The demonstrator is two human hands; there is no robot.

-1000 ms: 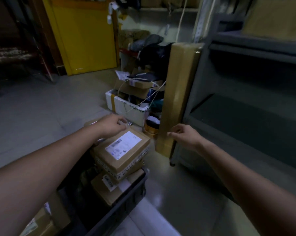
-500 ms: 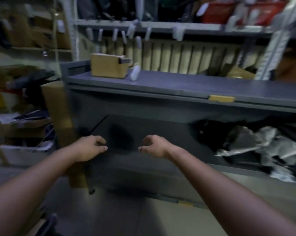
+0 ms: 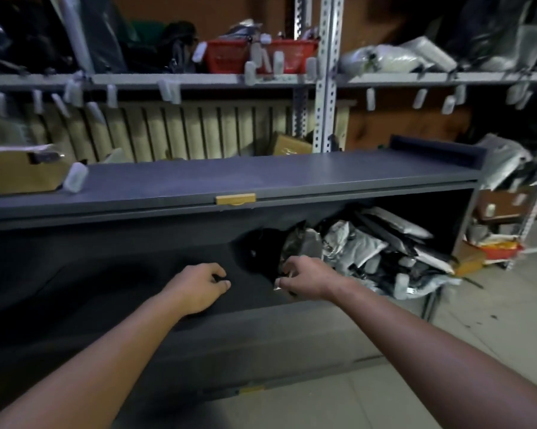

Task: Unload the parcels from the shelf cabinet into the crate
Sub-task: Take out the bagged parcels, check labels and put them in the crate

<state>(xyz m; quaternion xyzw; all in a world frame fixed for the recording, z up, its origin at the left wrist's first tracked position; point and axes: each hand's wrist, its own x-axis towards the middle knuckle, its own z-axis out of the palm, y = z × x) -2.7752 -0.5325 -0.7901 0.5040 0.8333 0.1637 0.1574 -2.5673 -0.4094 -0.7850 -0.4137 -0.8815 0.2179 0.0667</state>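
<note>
The dark grey shelf cabinet (image 3: 292, 178) fills the middle of the view. A heap of grey and black plastic mailer parcels (image 3: 363, 246) lies at the right end of its lower shelf, with a black parcel (image 3: 258, 252) at the heap's left edge. My right hand (image 3: 304, 280) hovers just in front of that black parcel, fingers loosely curled, nothing visibly in its grasp. My left hand (image 3: 199, 286) is over the bare dark shelf floor to the left, also loosely curled and empty. The crate is out of view.
A cardboard box (image 3: 16, 174) sits on the cabinet top at far left. Behind it, metal racking (image 3: 326, 88) carries red baskets (image 3: 230, 57) and bags. More bags and small boxes (image 3: 474, 258) stand on the floor at right.
My view has swung right, from the crate of boxes to the cabinet front. Both hands have moved right along the lower shelf, and the right one has reached the parcel heap.
</note>
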